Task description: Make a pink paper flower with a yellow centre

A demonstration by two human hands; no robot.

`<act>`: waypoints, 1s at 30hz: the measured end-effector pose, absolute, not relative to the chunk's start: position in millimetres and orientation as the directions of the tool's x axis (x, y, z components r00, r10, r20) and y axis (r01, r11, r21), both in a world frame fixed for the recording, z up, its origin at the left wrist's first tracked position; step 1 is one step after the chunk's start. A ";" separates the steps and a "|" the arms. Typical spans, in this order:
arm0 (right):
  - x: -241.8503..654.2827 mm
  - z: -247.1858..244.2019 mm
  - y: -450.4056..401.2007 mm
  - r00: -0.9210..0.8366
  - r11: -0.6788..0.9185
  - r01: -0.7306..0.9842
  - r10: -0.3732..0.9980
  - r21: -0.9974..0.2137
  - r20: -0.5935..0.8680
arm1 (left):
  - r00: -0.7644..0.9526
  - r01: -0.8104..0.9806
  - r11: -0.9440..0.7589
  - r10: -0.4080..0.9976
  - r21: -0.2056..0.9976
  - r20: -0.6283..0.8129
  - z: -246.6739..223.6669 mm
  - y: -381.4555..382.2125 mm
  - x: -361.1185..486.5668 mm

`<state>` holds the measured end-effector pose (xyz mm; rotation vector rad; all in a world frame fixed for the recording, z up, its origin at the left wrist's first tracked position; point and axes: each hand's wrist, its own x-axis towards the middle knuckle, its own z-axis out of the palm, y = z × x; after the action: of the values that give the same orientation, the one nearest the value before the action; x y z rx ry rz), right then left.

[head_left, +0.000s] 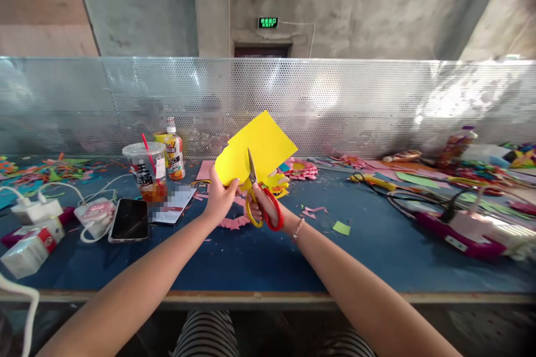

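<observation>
A yellow paper sheet [268, 142] is held up over the blue table by my left hand [221, 195], whose thumb and fingers pinch its lower left part. My right hand [266, 206] is closed round the handles of scissors [252, 170], one loop red and one yellow. The scissor blades point up and lie against the sheet near its lower edge. Below and behind my hands are a pink cut-paper ring [234, 220] and yellow cut-paper pieces [276, 183]; my hands partly hide both.
On the left are a drink cup [146, 173], a bottle [175, 153], two phones [129, 220] and chargers. Cables, a purple power strip [458, 237] and paper scraps lie right. A perforated metal screen [268, 83] stands behind the table.
</observation>
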<state>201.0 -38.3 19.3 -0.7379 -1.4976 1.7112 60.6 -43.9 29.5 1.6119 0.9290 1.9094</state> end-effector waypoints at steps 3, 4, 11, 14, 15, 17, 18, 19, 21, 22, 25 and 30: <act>201.5 20.5 -40.8 -0.516 0.066 -0.082 0.851 -0.994 0.099 | -0.263 -0.018 -0.659 0.729 0.752 0.632 33.9 -38.6 52.3; 201.6 21.4 -42.2 -0.525 0.073 -0.061 0.846 -0.995 0.094 | -0.307 -0.034 -0.657 0.724 0.753 0.618 34.7 -36.2 49.3; 199.6 24.4 -49.4 -0.605 -0.051 -0.094 0.796 -0.994 0.016 | -0.304 -0.049 -0.679 0.709 0.733 0.637 34.2 -33.0 48.7; 198.6 22.0 -48.5 -0.618 -0.059 -0.167 0.784 -0.984 0.058 | -0.256 -0.033 -0.673 0.720 0.739 0.645 33.8 -41.2 55.7; 197.9 21.0 -48.0 -0.613 -0.046 -0.190 0.786 -0.981 0.082 | -0.253 -0.028 -0.676 0.717 0.736 0.649 33.1 -44.1 58.2; 195.7 19.3 -46.8 -0.579 -0.007 -0.209 0.807 -0.978 0.118 | -0.254 -0.027 -0.674 0.718 0.738 0.648 31.1 -48.6 63.3; 194.4 18.7 -46.1 -0.554 0.015 -0.203 0.822 -0.979 0.128 | -0.256 -0.037 -0.668 0.726 0.743 0.639 30.0 -49.7 65.5; 193.4 18.2 -45.3 -0.531 0.039 -0.188 0.836 -0.981 0.135 | -0.255 -0.055 -0.657 0.737 0.752 0.626 29.1 -50.1 67.3; 192.2 17.7 -43.5 -0.495 0.100 -0.136 0.855 -0.986 0.155 | -0.248 -0.110 -0.628 0.768 0.770 0.591 28.6 -48.4 68.7; 192.3 17.5 -42.6 -0.483 0.135 -0.106 0.859 -0.985 0.170 | -0.248 -0.141 -0.613 0.782 0.777 0.572 29.3 -46.6 68.1; 194.2 16.9 -40.8 -0.455 0.221 -0.019 0.866 -0.975 0.206 | -0.274 -0.229 -0.585 0.805 0.778 0.525 34.1 -39.7 61.5; 196.5 15.6 -43.8 -0.521 0.197 -0.012 0.836 -0.980 0.175 | -0.360 -0.265 -0.622 0.773 0.737 0.523 39.8 -33.1 50.2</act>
<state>196.5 -43.8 15.6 -0.7802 -1.7162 1.4150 50.2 -33.1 39.8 1.1912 0.7265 2.0266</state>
